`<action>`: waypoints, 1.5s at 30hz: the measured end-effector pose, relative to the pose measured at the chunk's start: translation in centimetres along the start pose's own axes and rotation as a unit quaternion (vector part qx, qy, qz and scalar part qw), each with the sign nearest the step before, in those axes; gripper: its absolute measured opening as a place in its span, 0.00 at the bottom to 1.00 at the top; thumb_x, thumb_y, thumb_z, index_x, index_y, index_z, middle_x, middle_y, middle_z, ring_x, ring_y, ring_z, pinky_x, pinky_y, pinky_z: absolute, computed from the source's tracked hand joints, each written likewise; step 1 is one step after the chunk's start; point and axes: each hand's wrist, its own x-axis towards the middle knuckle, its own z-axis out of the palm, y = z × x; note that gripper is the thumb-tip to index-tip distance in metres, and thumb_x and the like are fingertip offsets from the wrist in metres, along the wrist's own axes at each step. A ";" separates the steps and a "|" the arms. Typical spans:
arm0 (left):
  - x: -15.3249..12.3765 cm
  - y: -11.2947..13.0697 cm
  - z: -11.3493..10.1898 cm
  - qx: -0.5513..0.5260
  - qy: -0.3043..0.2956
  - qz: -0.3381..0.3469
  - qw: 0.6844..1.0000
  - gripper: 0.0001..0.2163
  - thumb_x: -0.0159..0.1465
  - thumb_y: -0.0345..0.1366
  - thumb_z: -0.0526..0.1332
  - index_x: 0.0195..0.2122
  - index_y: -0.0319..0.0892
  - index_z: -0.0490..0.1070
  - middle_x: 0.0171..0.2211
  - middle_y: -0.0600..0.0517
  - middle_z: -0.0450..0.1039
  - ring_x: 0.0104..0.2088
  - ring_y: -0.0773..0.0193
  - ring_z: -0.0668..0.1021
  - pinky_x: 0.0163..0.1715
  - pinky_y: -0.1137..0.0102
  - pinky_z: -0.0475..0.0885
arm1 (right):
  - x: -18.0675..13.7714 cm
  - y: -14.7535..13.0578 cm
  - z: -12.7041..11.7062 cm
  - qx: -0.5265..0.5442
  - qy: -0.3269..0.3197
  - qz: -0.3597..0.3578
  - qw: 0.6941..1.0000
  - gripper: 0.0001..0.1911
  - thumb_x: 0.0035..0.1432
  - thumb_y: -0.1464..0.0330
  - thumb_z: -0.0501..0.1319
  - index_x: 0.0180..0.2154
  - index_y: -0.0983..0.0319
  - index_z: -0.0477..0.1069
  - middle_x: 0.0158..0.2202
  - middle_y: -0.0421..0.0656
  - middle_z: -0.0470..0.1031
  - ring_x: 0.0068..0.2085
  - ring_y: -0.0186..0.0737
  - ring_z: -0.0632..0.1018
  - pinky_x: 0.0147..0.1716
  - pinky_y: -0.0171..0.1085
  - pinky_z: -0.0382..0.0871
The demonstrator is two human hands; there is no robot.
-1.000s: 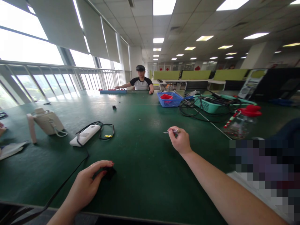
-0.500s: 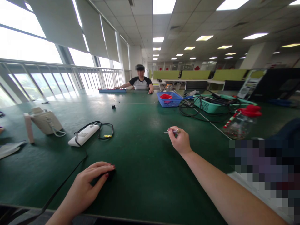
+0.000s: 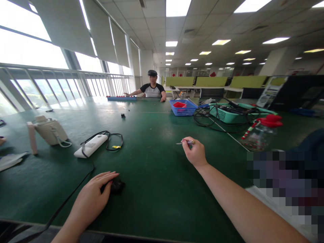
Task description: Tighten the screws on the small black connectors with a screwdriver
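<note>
— Where is the left hand [image 3: 92,199]?

— Low on the dark green table top [image 3: 157,168], palm down, with the fingers stretched out and close together. The fingertips lie on a small black object [image 3: 117,185], which pokes out just to the right of them. Whether the thumb grips it I cannot tell.

— And the right hand [image 3: 196,153]?

— Further out and well apart from the left, closed in a pinch. Thumb and forefinger hold a thin silver tool [image 3: 182,142] whose tip points leftward, away from the hand.

— What lies around them?

— Beyond the left hand is a white rectangular plastic device [image 3: 91,145] with a looped black cable [image 3: 113,138]. Further left of that sits a beige boxy device [image 3: 49,130]. Beyond the right hand are a blue plastic basket [image 3: 182,107] and a teal plastic basket [image 3: 227,114] tangled in black cords. To the right of the right hand stands a clear jar with a red lid [image 3: 260,133]. At the table's far end another person [image 3: 152,89] sits with both hands on the table.
</note>
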 end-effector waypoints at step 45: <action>-0.2 1.3 -2.6 -0.033 -0.051 0.118 0.991 0.21 0.63 0.43 0.60 0.58 0.55 0.67 0.53 0.52 0.74 0.51 0.56 0.77 0.52 0.65 0.74 | 0.1 -0.3 0.0 0.004 -0.023 -0.015 1.000 0.14 0.64 0.64 0.51 0.31 0.60 0.72 0.28 0.42 0.76 0.30 0.41 0.75 0.32 0.37 0.67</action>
